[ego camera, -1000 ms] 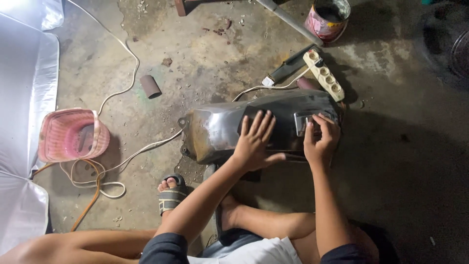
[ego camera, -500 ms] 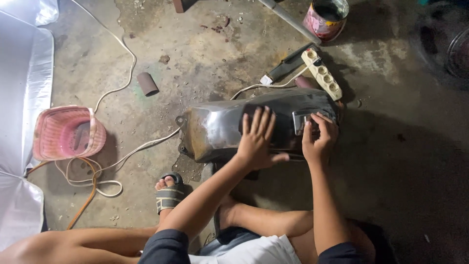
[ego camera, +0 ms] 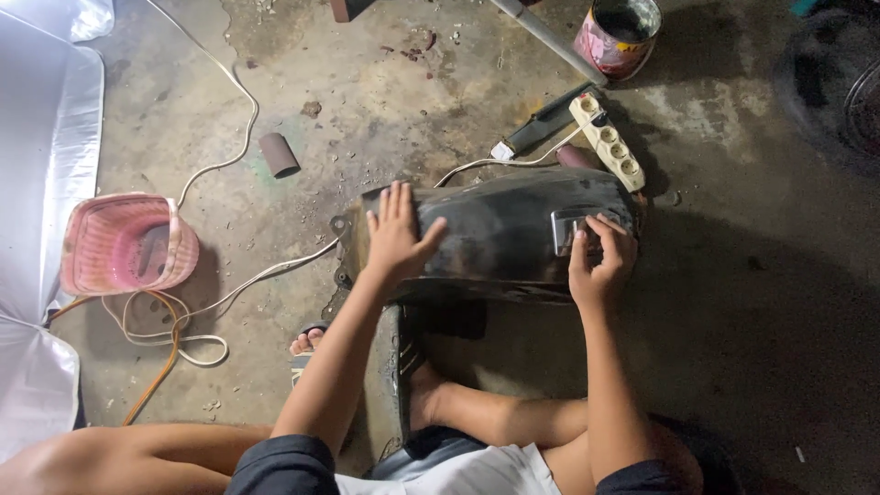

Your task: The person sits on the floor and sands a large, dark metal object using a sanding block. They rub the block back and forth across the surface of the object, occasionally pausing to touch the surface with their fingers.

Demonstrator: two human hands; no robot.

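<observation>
A black, glossy curved fender (ego camera: 500,240) lies on the concrete floor in front of my folded legs. My left hand (ego camera: 399,234) rests flat on its left part, fingers spread, holding nothing. My right hand (ego camera: 600,261) is at the fender's right end. Its fingers are curled over a small grey rectangular sanding piece (ego camera: 566,225) and press it onto the surface.
A pink basket (ego camera: 128,243) stands at the left beside a white sheet (ego camera: 37,183). White and orange cables (ego camera: 197,312) loop across the floor. Behind the fender lie a brown sandpaper roll (ego camera: 278,154), a white power strip (ego camera: 607,142), a metal pipe (ego camera: 548,38) and a paint can (ego camera: 619,32). My sandalled foot (ego camera: 307,344) is under my left arm.
My left hand has slid left along the fender, from its middle to its left part. My right hand stays at the right end on the sanding piece.
</observation>
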